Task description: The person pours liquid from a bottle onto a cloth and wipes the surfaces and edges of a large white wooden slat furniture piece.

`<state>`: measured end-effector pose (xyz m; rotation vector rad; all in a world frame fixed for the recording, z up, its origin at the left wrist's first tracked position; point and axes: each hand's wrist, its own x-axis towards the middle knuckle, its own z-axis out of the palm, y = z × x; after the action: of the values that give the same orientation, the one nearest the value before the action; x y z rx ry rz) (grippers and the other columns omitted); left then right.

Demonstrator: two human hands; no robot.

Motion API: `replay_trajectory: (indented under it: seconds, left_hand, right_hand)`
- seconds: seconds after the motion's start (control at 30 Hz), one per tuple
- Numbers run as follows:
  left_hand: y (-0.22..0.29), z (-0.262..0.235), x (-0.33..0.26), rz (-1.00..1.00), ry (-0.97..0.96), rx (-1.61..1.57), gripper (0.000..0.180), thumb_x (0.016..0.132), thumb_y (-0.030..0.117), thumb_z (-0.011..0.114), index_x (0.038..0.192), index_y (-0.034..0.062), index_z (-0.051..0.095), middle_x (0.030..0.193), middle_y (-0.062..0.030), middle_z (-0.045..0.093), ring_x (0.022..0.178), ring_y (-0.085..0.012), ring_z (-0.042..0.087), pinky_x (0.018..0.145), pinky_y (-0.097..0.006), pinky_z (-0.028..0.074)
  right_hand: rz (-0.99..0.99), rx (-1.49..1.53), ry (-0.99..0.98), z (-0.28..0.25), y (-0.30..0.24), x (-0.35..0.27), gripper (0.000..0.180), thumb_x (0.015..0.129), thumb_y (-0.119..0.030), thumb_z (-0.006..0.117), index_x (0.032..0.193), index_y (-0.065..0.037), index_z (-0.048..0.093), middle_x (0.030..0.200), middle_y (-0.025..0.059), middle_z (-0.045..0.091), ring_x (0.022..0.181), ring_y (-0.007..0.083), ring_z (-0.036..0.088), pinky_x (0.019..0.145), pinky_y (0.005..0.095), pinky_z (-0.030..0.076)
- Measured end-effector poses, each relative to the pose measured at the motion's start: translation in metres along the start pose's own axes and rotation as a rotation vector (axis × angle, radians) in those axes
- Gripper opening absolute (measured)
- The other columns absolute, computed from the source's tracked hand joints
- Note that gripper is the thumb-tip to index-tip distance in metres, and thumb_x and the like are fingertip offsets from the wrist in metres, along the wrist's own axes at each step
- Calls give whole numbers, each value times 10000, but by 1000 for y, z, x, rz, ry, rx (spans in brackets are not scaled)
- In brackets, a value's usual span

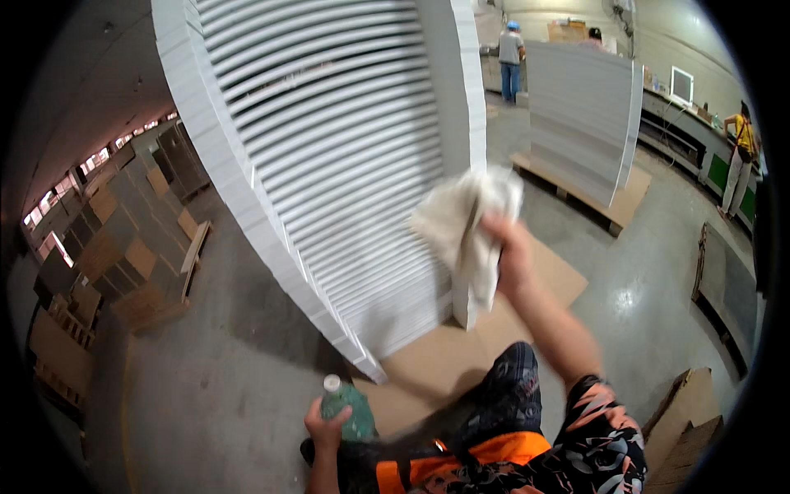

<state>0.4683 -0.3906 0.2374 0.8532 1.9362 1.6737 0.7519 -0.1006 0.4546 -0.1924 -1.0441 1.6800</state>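
Observation:
My right hand (510, 251) is raised and grips a white cloth (469, 226), held against the slats of a tall stack of white louvered panels (329, 148). The cloth is blurred. Low at the bottom edge, my left hand (327, 428) holds a green plastic bottle (350, 407) with a white cap, upright, near my knee. The panel stack stands on a brown cardboard sheet (428, 362) on the grey floor.
A second stack of white panels (580, 123) stands on a wooden pallet (613, 206) at the right. Piles of brown cardboard boxes (123, 247) fill the left. Two people (511, 58) work at benches at the back, a third (741, 160) at the right. Cardboard (687, 428) lies lower right.

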Motion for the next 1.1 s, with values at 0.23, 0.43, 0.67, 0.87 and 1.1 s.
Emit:
replay_trajectory:
  seconds: [0.23,0.43,0.67,0.87,1.1]
  left_hand:
    - [-153,-63,-12,-188,58,-315,424,806,55,697,1203,69,547,1089,-30,632,882,-172,596,754,-334,505]
    - [-189,-71,-14,-109,46,-83,395,827,51,675,1208,54,569,1109,-61,646,935,-196,613,803,-364,518]
    - [-219,-81,-8,-47,42,41,366,851,47,650,1213,36,594,1133,-97,662,996,-224,634,860,-399,534]
    - [-162,-71,-2,-99,41,-35,357,854,21,619,1211,23,605,1158,-105,669,1034,-239,635,908,-402,528]
    - [-214,-94,-4,-51,23,54,384,860,-14,606,1241,26,582,1154,-105,668,1019,-266,630,909,-412,523]
  right_hand:
    - [-1653,-2152,195,142,-235,224,610,845,-144,527,1408,60,409,1475,260,399,1361,383,394,1151,480,260]
    - [-1014,-3019,290,156,-233,292,489,852,-98,572,1325,27,551,1435,193,496,1369,332,427,1110,410,336]
    - [-996,-2993,-407,0,-77,217,510,932,-160,437,1385,74,440,1404,232,488,1322,306,462,1125,494,317]
    - [-1157,-3094,261,98,-196,286,494,861,-237,550,1295,-1,565,1277,127,602,1171,255,553,997,432,393]
    - [-753,-3019,7,77,-133,275,518,906,-196,477,1353,66,455,1247,235,591,1120,338,607,935,477,481]
